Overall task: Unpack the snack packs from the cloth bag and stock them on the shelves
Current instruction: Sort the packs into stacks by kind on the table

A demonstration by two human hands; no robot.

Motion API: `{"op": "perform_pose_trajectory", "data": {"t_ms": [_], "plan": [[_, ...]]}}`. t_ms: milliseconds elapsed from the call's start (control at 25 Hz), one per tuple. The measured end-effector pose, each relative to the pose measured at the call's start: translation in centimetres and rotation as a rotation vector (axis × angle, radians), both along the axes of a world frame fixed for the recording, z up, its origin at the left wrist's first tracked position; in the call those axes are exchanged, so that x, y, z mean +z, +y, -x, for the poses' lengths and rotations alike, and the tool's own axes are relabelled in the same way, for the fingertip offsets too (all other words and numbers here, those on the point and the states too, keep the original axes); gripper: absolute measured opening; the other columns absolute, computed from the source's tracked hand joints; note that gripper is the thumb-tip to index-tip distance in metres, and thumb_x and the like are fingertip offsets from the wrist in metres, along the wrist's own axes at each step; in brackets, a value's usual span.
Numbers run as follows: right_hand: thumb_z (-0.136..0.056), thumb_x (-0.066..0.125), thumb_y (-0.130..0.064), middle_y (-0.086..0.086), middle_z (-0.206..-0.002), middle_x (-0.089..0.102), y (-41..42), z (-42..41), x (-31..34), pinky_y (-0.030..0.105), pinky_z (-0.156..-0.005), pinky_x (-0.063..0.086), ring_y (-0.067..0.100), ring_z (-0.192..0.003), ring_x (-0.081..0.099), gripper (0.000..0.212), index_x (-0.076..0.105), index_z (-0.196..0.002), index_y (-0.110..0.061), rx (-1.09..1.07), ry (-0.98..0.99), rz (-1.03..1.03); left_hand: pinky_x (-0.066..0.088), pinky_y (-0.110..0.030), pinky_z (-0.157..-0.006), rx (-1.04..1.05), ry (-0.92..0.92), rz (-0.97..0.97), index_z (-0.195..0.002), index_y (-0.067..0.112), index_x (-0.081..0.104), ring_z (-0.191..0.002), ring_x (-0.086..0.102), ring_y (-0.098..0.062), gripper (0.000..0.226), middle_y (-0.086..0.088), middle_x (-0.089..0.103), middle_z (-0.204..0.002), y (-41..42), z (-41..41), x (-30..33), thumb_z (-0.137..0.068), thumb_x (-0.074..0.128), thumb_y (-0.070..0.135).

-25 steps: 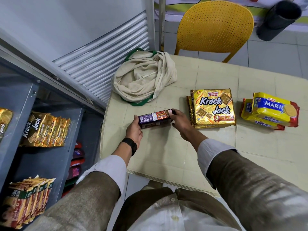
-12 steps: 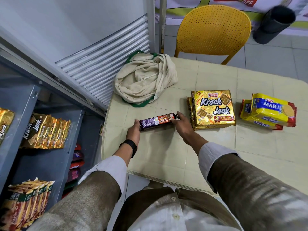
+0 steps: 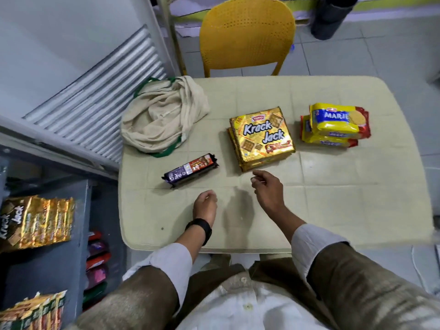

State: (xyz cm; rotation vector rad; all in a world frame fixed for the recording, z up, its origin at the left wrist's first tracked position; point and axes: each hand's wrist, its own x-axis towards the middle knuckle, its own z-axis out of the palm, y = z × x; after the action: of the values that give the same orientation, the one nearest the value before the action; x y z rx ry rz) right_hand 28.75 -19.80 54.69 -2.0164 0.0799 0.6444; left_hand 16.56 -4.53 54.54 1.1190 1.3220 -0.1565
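Fingers (image 3: 258,181) of the right hand (image 3: 267,191) hung loosely curled and held nothing, just in front of the stack of Krack Jack packs (image 3: 262,138). Those of the left hand (image 3: 206,207) were likewise slack and empty, apart from the dark biscuit roll (image 3: 190,169) (purple at one end, red-brown at the other), which lay flat and slightly angled on the table (image 3: 333,198). Behind the roll sat the crumpled cloth bag (image 3: 162,117) with green handles, at the table's far left corner. To the right of the gold stack, well apart from both hands, two yellow Marie packs (image 3: 337,126) were piled one on the other. Off the table's left edge stood grey shelves (image 3: 45,270) holding more gold packs (image 3: 37,222). A yellow chair (image 3: 246,36) stood beyond the table.
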Motion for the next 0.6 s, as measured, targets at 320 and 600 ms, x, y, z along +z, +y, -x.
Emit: {"op": "perform_pose_trajectory", "data": {"t_ms": [320,600], "plan": [[-0.086,0.063,-0.024,0.003,-0.097,0.077,-18.1,-9.4,0.1,0.053,-0.091,0.06,0.026,-0.092,0.074,0.024,0.076,-0.106,-0.027,-0.333,0.025,-0.002,0.035,-0.022,-0.057,-0.29,-0.206,0.064,-0.099,0.021,0.067,-0.071,0.05,-0.011,0.013,-0.005,0.06,-0.096,-12.0,-15.5,3.6,-0.086,0.068,0.022],[-0.085,0.055,-0.072,-0.007,-0.107,0.073,-24.8,-20.8,-1.5,0.056,-0.1,0.054,0.024,-0.11,0.069,0.039,0.072,-0.1,-0.04,-0.5,0.016,-0.143,0.022,-0.039,-0.123,-0.474,-0.187,-0.037,-0.162,0.023,0.02,-0.151,0.03,-0.021,0.071,-0.001,0.028,-0.166,-20.6,-27.7,4.4,-0.103,0.036,0.059]]}}
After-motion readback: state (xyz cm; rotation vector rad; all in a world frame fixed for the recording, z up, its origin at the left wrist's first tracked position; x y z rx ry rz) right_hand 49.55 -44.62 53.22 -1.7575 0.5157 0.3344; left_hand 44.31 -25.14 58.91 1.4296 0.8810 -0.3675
